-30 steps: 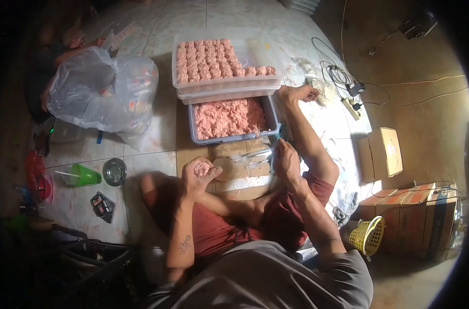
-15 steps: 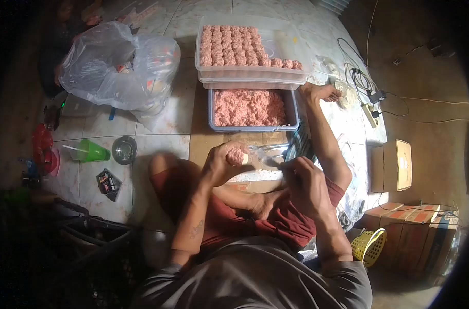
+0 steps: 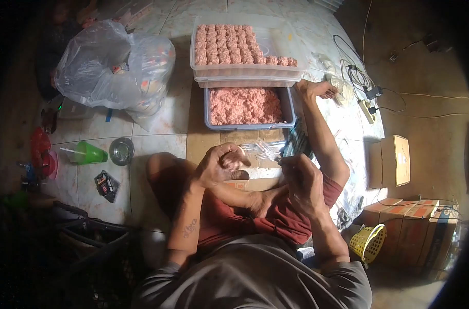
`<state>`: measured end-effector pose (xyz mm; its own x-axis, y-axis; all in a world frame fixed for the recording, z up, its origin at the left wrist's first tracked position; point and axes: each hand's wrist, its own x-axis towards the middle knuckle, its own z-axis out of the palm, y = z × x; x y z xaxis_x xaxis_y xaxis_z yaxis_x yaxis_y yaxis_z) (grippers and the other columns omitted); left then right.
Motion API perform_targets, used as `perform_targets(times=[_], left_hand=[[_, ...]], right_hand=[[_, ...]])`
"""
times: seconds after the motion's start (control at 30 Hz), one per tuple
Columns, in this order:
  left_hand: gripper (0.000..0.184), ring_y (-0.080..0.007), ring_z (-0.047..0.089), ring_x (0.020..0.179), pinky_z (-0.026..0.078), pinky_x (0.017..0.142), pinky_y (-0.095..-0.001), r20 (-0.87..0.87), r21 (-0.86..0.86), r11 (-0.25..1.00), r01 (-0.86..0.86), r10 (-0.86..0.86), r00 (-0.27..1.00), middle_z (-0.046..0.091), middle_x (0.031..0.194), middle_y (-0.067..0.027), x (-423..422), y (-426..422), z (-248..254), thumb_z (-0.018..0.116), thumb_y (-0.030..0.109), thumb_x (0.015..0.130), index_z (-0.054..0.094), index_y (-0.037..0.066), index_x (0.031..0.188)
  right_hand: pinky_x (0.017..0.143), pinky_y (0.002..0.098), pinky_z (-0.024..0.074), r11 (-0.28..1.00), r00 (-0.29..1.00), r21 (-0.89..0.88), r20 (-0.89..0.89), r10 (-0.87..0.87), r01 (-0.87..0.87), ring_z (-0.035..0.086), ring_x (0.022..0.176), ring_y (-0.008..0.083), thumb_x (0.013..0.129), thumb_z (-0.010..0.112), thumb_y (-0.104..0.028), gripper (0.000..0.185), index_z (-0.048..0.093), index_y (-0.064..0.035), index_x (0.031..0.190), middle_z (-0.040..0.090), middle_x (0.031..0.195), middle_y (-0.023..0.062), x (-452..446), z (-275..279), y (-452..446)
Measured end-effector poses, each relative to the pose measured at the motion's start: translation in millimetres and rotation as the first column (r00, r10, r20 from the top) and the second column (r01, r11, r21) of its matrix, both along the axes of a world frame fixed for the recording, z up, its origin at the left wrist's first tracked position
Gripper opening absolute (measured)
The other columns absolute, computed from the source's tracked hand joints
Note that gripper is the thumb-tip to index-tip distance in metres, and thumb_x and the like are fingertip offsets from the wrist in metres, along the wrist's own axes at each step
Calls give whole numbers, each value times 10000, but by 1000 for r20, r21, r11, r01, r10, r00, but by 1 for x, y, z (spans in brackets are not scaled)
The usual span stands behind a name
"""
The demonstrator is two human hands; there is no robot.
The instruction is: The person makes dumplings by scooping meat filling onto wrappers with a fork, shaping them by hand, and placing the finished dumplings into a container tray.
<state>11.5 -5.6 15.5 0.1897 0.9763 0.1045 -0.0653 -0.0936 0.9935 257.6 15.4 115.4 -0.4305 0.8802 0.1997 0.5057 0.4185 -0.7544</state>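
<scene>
My left hand (image 3: 217, 167) is closed around a lump of pink minced meat (image 3: 231, 160), its fingers curled and the thumb underneath. Across from it, my right hand (image 3: 303, 180) is pinched shut on a small clear utensil (image 3: 268, 150), which points up and left; its exact kind is hard to make out. Beyond both hands stands a blue-rimmed tub (image 3: 207, 110) filled with minced meat (image 3: 245, 105). Behind that tub, a clear plastic container (image 3: 275, 41) holds rows of meatballs (image 3: 225, 45).
Cardboard (image 3: 203, 141) lies under my hands. To the left are a large plastic bag (image 3: 100, 67), a green cup (image 3: 96, 152) and a glass ashtray (image 3: 121, 151). A power strip (image 3: 367, 111), cardboard boxes (image 3: 407, 226) and a yellow basket (image 3: 366, 244) are on the right.
My left fingers have closed further over the meat, hiding a pale spot that showed beside it. The clear utensil in my right hand has tipped more upright, away from the meat.
</scene>
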Motion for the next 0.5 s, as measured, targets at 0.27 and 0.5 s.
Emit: perform_targets(times=[0.27,0.5], left_hand=[[283,-88,584,728,500,687,-283,-119,100,982,-162,173,978,654,805,0,26,6,-15,883,137,788,646,39,907],[340,-107,626,784,531,724,-276,-133,-66,963,-263,252,958,680,884,-31,16,7,-12,896,126,752,645,13,952]], right_hand=[[706,459,502,993,997,81,-13,-82,83,593,829,432,877,601,66,155,575,36,1027,587,959,258,-11,-42,-4],[744,444,533,993,986,64,140,90,-100,623,903,384,841,568,72,385,651,-2,1210,613,985,207,12,-29,-14]])
